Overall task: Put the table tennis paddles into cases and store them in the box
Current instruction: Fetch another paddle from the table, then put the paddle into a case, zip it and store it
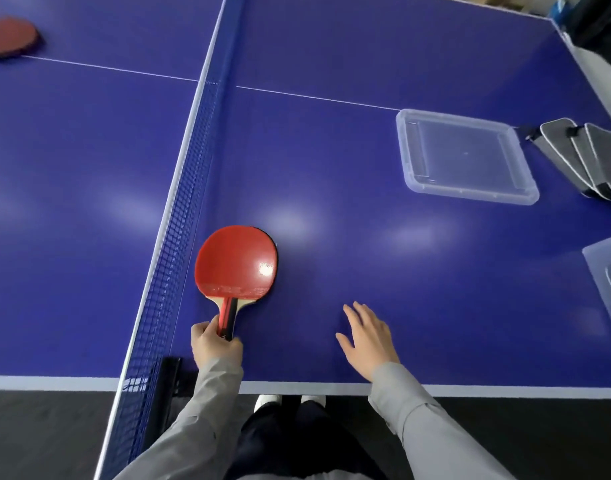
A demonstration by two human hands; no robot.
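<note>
A red paddle lies flat on the blue table just right of the net, its handle pointing at me. My left hand grips that handle. My right hand rests open on the table to the right, fingers spread, holding nothing. A second red paddle lies at the far left beyond the net. Several grey paddle cases lie stacked at the right edge. A clear plastic box sits partly cut off at the right, with something grey inside it.
The clear box lid lies flat on the table beside the cases. The blue net runs diagonally across the table, its black clamp at the near edge. Dark clutter sits at the far right corner.
</note>
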